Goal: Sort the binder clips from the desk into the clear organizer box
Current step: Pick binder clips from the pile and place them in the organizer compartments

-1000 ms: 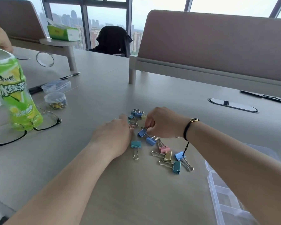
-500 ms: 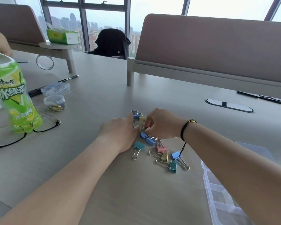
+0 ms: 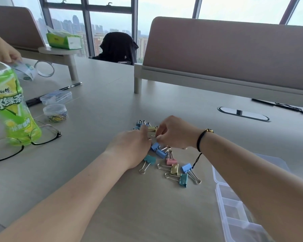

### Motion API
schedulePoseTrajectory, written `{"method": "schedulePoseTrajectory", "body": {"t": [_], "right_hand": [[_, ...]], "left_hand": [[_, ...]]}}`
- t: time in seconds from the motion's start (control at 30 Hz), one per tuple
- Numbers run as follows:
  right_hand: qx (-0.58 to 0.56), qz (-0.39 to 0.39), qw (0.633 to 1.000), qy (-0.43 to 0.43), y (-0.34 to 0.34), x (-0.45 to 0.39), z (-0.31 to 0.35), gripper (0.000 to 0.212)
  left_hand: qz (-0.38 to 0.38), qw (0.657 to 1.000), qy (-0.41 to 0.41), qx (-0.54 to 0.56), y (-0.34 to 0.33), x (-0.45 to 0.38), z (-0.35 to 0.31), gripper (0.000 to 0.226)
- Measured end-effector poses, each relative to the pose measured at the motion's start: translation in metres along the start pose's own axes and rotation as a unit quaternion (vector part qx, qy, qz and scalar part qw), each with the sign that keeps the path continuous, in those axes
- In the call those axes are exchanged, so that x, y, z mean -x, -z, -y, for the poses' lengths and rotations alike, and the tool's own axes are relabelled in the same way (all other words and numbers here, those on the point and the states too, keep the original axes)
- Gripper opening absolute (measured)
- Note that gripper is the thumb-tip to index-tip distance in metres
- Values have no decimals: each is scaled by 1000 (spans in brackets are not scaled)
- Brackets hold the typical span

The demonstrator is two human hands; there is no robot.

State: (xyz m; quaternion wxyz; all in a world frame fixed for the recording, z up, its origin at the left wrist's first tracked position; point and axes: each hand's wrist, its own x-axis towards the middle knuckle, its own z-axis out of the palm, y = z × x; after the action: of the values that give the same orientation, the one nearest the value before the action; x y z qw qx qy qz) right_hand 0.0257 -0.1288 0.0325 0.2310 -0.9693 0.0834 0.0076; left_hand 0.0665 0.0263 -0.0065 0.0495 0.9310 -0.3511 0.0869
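HEAD VIEW | right hand (image 3: 175,132): fingertips pinched on a wire handle in the binder clips (image 3: 164,154) pile, grip tightened since a second ago | left hand (image 3: 131,147): now pressed against the pile, grasp cannot be told | clear organizer box (image 3: 234,206): lower right, no clip seen inside | pickup judged imminent

Small binder clips (image 3: 166,154) in blue, teal, pink and yellow, each with silver wire handles, are scattered in a loose cluster on the tabletop (image 3: 103,119). Two blue ones are seen touching at the middle; a pink (image 3: 171,161), a yellow (image 3: 174,169), a blue (image 3: 186,168) and a teal clip (image 3: 183,179) lie nearer. The clear organizer box (image 3: 234,212), divided into compartments, is set at the lower right, apparently holding nothing, though much of it is covered
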Motion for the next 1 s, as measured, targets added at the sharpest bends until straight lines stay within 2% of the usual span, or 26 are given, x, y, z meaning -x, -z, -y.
{"method": "schedulePoseTrajectory", "body": {"t": [0.13,0.3,0.4,0.5,0.7,0.77,0.87,0.93,1.0], "right_hand": [[-14,-23,1000,2,2,0,3,12],[-88,-39,995,-17,5,-1,6,13],[-145,-45,988,-30,7,0,10,17],[-173,-48,983,-38,7,1,14,18],[-189,-45,980,-44,3,1,15,18],[-205,-44,977,-46,3,1,14,17],[-244,-47,967,-50,3,1,13,15],[-267,-47,961,-48,4,2,12,15],[-283,-46,957,-47,4,2,14,16]], "left_hand": [[-9,1000,-5,-22,-1,1,-2,38],[-24,999,-26,-27,-2,0,1,19],[-19,998,-43,-34,1,1,0,18],[-20,998,-52,-29,0,3,-1,3],[-81,993,-71,-44,-12,1,4,21],[-126,990,-36,47,-12,2,9,24],[-206,960,-16,188,-13,1,16,36],[-219,950,4,223,-9,2,16,47],[-229,924,74,296,-4,-1,18,56]]}}
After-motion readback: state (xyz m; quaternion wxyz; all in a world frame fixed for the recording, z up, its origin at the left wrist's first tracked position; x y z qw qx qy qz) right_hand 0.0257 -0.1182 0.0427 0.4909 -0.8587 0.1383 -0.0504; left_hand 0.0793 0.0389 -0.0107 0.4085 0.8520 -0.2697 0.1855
